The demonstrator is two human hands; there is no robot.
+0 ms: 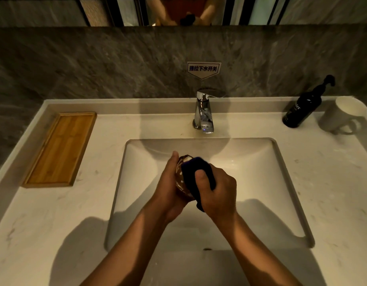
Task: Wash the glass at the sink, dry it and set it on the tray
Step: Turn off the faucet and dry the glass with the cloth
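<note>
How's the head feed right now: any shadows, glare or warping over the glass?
Head view: dim, warm light; arm shadows cross the sink; the counter edges bow from the wide lens; the glass, between the left hand and the cloth in the right hand, is dark and indistinct; small glints on the tap.

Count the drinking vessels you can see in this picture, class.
2: the glass held in the left hand above the sink, and a white mug at the counter's back right corner. No others visible.

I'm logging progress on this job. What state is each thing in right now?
glass: held over the sink in left hand
cloth: pressed on it by right hand
faucet: no water visible
tray: nothing on it
mug: upright
</note>
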